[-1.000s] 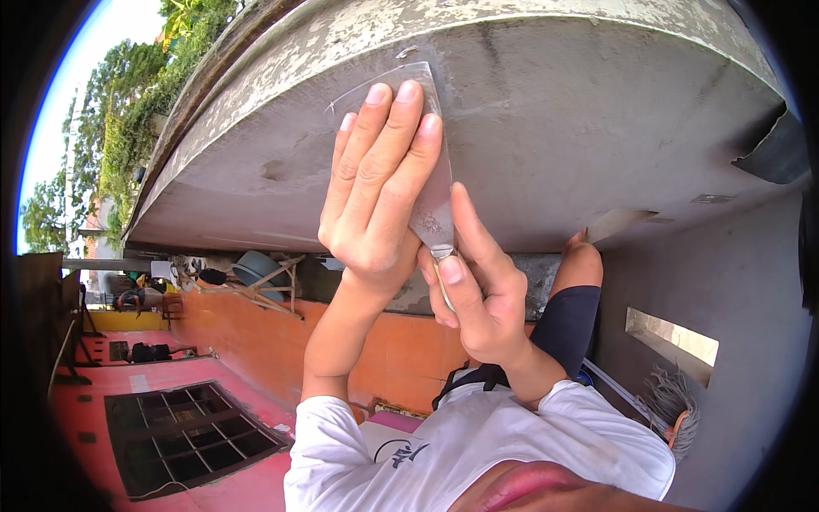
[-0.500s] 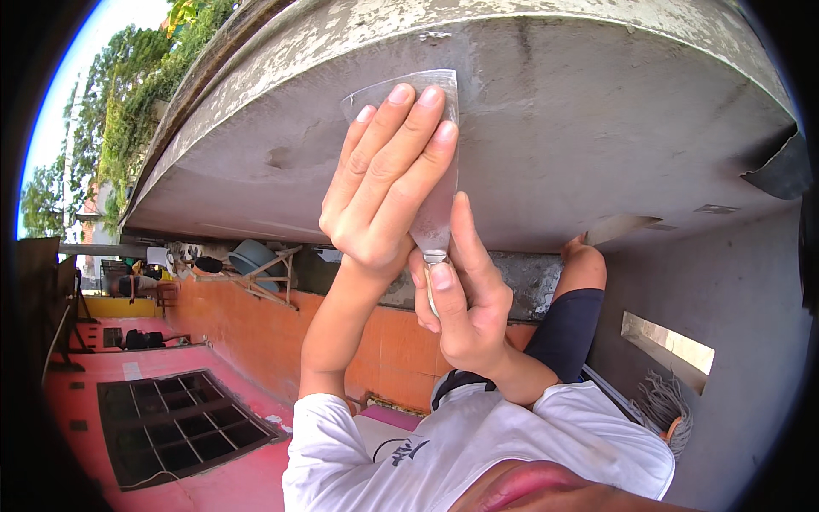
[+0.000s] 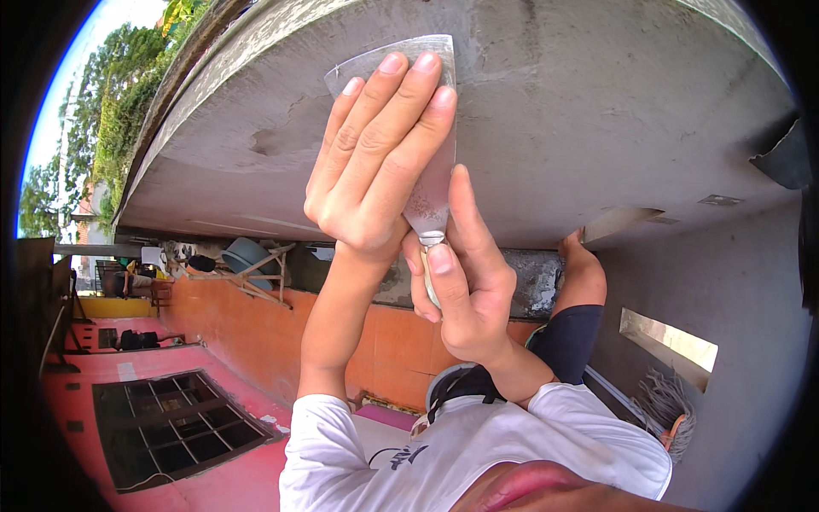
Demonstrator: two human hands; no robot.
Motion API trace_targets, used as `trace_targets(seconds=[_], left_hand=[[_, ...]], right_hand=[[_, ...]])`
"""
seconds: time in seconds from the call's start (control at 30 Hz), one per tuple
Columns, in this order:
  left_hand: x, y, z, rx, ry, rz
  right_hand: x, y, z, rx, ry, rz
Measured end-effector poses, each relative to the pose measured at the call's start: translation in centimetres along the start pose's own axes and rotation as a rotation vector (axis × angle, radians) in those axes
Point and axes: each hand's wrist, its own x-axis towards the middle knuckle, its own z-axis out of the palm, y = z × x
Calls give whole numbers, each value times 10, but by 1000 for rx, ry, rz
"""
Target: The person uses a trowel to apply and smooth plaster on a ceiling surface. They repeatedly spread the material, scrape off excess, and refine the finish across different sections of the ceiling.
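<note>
Up against the grey plastered surface [image 3: 597,111], upper centre of the view: flat scraper [image 3: 435,192], wide thin metal blade flaring away from the person, rounded far edge, handle end toward the chest. Left hand [image 3: 375,158] laid over the blade, four fingers straight, nearly together, tips just short of the far edge; not wrapped round anything, just lying flat on the metal. Left thumb hidden, can't tell its position. Right hand [image 3: 469,299] has the pale handle [image 3: 430,286]: thumb on top near the metal collar, index stretched out alongside the blade, remaining fingers curled in under the handle. Grip closed there. Hands close together, left one farther out along the tool. Can't tell whether the full blade edge touches plaster. Rough patch in the plaster left of the blade. Around it: grey mop head [image 3: 670,410] lower right, near a slot opening [image 3: 670,346] in the side wall; orange tiled strip [image 3: 380,350] behind the forearms; blue-grey tub [image 3: 243,256] by a wooden frame [image 3: 273,277]; pink wall [image 3: 230,461] with barred window [image 3: 171,418] lower left; greenery [image 3: 124,111] upper left.
</note>
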Motion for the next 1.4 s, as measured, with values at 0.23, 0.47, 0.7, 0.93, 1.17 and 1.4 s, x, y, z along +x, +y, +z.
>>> trace_targets(seconds=[0.23, 0.47, 0.7, 0.93, 1.17, 1.4], left_hand=[[-8, 3, 2, 16, 5, -53], [5, -5, 11, -13, 93, -31], [8, -5, -9, 6, -38, -48], [2, -6, -3, 3, -26, -27], [7, -7, -8, 9, -72, -6], [33, -15, 9, -73, 34, 25]], right_hand=[[9, 1, -18, -67, -87, -18], [16, 1, -10, -94, -125, -82], [6, 12, 0, -47, -150, -111], [9, 8, -1, 60, -50, -38], [3, 9, 3, 92, -16, -42], [22, -2, 8, 108, -66, -110]])
